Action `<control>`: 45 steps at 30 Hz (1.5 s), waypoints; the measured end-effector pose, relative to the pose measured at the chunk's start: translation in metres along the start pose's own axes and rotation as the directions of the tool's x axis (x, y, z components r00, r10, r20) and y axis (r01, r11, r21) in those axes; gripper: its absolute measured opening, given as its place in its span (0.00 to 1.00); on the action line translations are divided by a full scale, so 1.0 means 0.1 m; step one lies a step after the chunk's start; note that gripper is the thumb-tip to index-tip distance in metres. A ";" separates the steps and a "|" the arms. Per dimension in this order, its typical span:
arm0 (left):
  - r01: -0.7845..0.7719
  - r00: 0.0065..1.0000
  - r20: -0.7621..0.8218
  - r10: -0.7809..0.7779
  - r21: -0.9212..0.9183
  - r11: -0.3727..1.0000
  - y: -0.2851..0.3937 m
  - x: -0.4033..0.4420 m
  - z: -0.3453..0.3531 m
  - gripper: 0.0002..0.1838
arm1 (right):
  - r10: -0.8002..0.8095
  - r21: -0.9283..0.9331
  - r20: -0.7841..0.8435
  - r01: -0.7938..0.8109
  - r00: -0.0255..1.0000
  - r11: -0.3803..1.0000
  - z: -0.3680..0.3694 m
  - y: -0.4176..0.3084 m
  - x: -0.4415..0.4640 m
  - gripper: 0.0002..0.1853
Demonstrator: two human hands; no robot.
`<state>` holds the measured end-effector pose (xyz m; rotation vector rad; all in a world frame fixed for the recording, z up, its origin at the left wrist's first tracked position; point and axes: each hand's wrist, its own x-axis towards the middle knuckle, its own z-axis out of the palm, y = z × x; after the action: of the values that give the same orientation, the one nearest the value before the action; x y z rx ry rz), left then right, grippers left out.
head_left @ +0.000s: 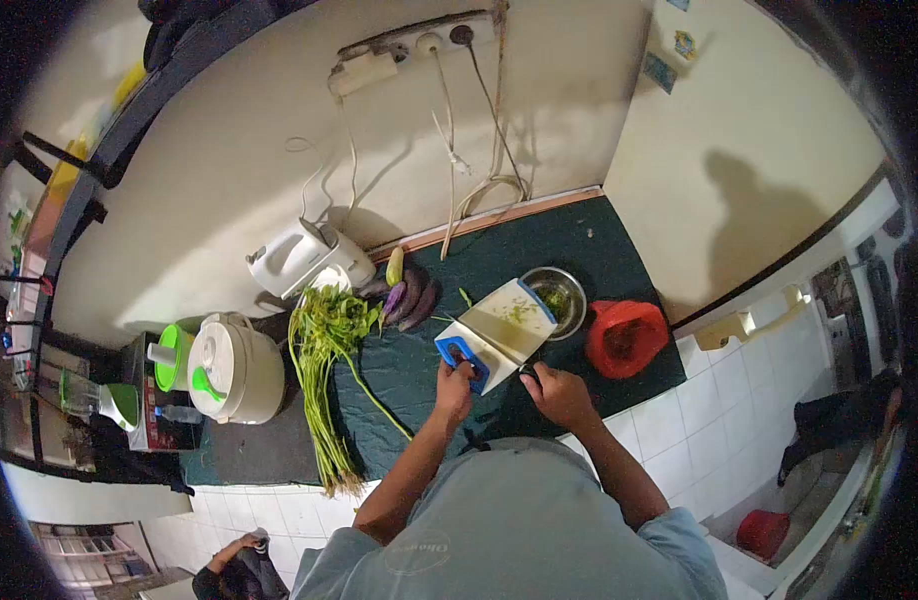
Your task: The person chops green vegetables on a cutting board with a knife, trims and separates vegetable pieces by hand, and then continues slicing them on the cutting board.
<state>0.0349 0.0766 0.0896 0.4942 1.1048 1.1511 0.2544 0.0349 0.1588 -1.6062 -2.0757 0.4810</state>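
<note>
My left hand (456,390) is closed around the blue handle of a white cutting board (524,335). Bits of chopped greens lie on the board's far part, and its far blue edge meets or overhangs the rim of a metal bowl (580,318). More chopped greens sit inside that bowl. In my right hand (563,397) is a knife (528,371); its black handle shows at the board's near right edge, and its blade seems to lie across the board, though its outline is hard to make out.
Right of the bowl stands a red plastic container (651,325). Long-stemmed leafy greens (329,400) lie to the left, near several eggplants (412,300). A white hand mixer (304,255) and a rice cooker (241,370) stand further left. Another person (241,570) is at lower left.
</note>
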 end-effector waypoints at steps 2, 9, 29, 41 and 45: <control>0.005 1.000 0.017 -0.005 -0.016 1.000 -0.08 0.11 0.07 0.15 | 0.100 -0.043 -0.031 -0.101 0.995 0.994 0.09 0.11 0.00 0.19; -0.040 0.997 0.070 0.038 0.022 0.999 -0.09 0.17 0.32 0.17 | 0.410 -0.127 -0.067 -0.416 0.909 0.901 0.11 0.65 -0.05 0.22; 0.053 0.997 0.065 -0.048 -0.072 0.996 -0.09 0.12 0.17 0.24 | 0.355 -0.104 -0.003 -0.353 0.935 0.930 -0.01 0.75 -0.14 0.23; 0.065 0.958 -0.277 -0.066 -0.013 0.998 -0.07 -0.28 -0.52 0.15 | 0.152 0.002 -0.032 -0.152 0.988 0.988 0.30 0.91 -0.50 0.21; 0.106 0.926 -0.376 -0.038 0.160 0.981 -0.32 -0.52 -0.89 0.14 | 0.067 0.042 0.105 -0.071 0.992 0.997 0.42 0.79 -0.62 0.22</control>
<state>-0.0288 -0.0006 0.0488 0.3758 1.5533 1.1121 0.3071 -0.0049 0.0718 -1.6633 -2.0732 0.6434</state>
